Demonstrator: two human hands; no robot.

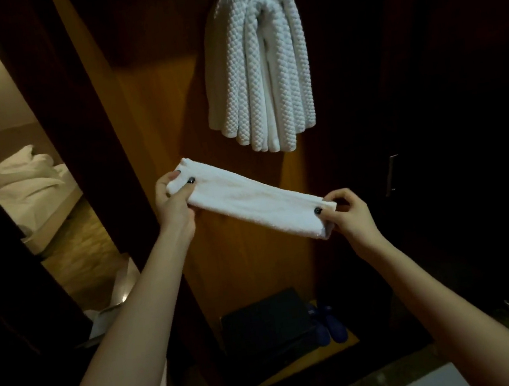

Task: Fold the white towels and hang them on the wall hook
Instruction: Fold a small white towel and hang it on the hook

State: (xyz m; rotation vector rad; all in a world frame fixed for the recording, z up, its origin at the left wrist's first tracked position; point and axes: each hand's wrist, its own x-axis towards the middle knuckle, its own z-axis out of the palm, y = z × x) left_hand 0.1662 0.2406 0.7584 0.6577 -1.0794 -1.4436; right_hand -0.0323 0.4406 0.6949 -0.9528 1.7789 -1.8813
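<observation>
1. Stretching between both hands, the folded white hand towel [252, 201] is held level in the air below the hung waffle-weave towel [259, 61], likely to keep its folds flat

2. Left hand [173, 201] pinches the far end, thumb on top; right hand [349, 212] pinches the near end

3. Wall hook is hidden under the hung towel on the wooden panel [170, 113]

4. Dark slippers [328, 323] sit on the floor below
</observation>
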